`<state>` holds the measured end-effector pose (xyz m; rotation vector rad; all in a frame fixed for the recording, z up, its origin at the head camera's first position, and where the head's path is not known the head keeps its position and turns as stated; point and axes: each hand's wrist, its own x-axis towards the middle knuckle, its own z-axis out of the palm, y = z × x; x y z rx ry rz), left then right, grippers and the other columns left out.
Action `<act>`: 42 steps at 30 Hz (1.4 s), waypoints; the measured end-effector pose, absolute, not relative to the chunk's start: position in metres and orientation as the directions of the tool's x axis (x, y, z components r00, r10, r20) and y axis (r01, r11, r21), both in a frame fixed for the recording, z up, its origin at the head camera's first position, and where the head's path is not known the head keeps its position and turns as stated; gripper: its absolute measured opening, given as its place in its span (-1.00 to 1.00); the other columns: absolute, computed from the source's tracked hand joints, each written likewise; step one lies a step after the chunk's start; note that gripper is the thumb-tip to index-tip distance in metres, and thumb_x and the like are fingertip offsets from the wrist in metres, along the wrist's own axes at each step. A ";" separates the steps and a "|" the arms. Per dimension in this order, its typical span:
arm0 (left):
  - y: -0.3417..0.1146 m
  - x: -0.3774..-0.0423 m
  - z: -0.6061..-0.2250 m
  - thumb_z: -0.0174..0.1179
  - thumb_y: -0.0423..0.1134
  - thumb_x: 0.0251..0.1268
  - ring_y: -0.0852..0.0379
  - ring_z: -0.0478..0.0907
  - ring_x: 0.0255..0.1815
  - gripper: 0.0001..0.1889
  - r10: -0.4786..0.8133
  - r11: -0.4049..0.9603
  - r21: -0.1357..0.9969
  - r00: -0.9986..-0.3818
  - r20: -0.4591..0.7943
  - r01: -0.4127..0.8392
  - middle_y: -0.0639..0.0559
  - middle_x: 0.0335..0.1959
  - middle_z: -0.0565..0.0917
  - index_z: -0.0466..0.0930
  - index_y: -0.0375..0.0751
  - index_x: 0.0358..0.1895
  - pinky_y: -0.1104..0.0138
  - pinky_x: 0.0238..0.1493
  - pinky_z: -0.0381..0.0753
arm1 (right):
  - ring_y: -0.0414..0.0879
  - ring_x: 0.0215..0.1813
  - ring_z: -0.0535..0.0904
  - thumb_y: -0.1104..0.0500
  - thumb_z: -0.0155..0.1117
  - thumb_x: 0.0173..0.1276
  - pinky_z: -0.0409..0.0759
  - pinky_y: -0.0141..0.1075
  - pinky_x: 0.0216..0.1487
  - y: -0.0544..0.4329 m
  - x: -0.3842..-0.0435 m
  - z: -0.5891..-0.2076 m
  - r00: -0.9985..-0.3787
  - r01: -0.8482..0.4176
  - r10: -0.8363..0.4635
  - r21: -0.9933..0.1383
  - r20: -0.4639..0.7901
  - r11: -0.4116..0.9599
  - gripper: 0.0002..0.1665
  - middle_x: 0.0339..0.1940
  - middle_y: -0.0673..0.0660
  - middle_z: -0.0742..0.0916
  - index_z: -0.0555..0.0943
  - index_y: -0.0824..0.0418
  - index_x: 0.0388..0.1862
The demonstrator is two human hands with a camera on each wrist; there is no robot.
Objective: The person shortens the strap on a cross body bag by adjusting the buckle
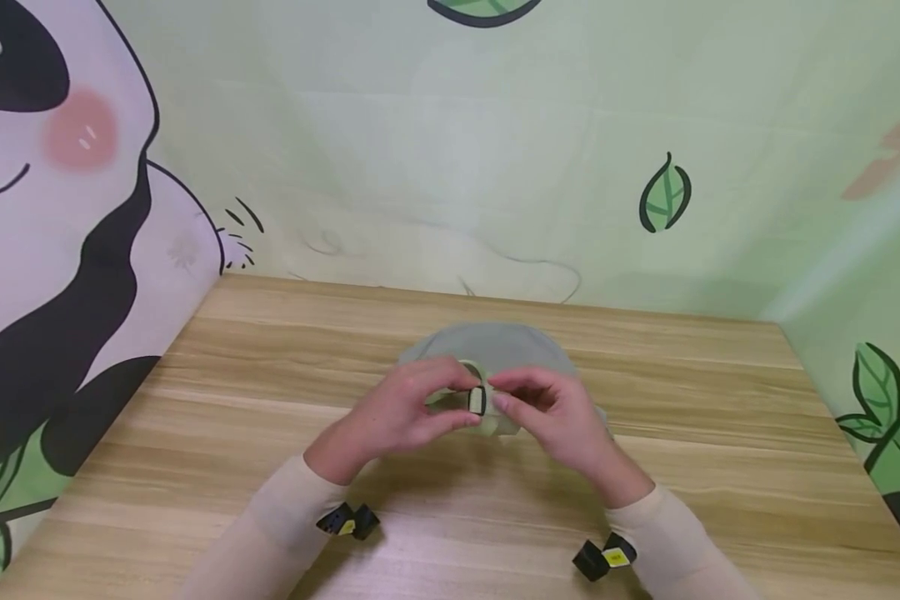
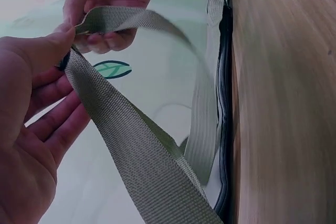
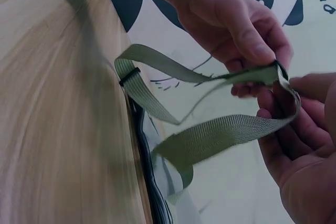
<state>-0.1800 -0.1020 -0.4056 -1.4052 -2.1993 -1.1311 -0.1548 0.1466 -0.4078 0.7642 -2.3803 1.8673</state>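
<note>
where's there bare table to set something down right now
The table is bare right of the right hand, towards the leaf-printed wall; left, between the left sleeve and the panda wall; and nearer, between the forearms. Mid-table is crowded: both hands, the left hand included, hold a strap by the grey item.

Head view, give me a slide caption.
Left hand pinches a black buckle, right hand pinches its strap, above a wooden table.

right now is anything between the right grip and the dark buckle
Nothing visible: the right grip is at the green strap beside the dark buckle, with the left grip on the buckle's other side. The grey fabric lies beyond, not between.
</note>
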 end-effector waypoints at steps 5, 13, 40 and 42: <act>-0.106 -0.179 -0.405 0.61 -0.35 0.20 0.12 0.79 -0.04 -0.69 0.614 0.211 0.468 -0.489 0.619 0.858 0.01 -0.10 0.82 0.72 -0.20 -0.03 0.30 0.09 0.79 | -0.29 -0.17 0.72 0.42 0.37 0.48 0.70 -0.43 -0.17 0.155 -0.157 -0.409 -0.887 -0.346 -0.379 -0.924 0.265 0.163 -0.81 -0.12 -0.03 0.84 0.74 0.46 0.01; -0.107 -0.179 -0.404 0.60 -0.31 0.22 0.13 0.77 -0.03 -0.67 0.625 0.208 0.468 -0.485 0.612 0.859 0.02 -0.07 0.82 0.73 -0.18 0.00 0.28 0.10 0.78 | -0.30 -0.24 0.69 0.42 0.38 0.45 0.68 -0.44 -0.20 0.156 -0.157 -0.407 -0.898 -0.326 -0.360 -0.932 0.252 0.159 -0.89 -0.25 -0.21 0.80 0.74 0.47 -0.10; -0.106 -0.178 -0.406 0.61 -0.33 0.20 0.14 0.75 -0.04 -0.66 0.646 0.193 0.475 -0.475 0.598 0.859 0.02 -0.08 0.82 0.74 -0.19 0.01 0.27 0.09 0.78 | -0.29 -0.16 0.68 0.40 0.40 0.46 0.66 -0.43 -0.12 0.150 -0.156 -0.410 -0.898 -0.315 -0.368 -0.937 0.242 0.153 -0.89 -0.24 -0.24 0.80 0.74 0.44 -0.09; -0.108 -0.178 -0.406 0.61 -0.34 0.20 0.14 0.75 -0.04 -0.68 0.643 0.194 0.483 -0.483 0.595 0.854 0.03 -0.08 0.82 0.74 -0.17 -0.01 0.27 0.11 0.77 | -0.29 -0.10 0.69 0.40 0.40 0.45 0.67 -0.43 -0.05 0.153 -0.156 -0.411 -0.891 -0.313 -0.384 -0.940 0.242 0.135 -0.87 -0.21 -0.24 0.80 0.74 0.45 -0.07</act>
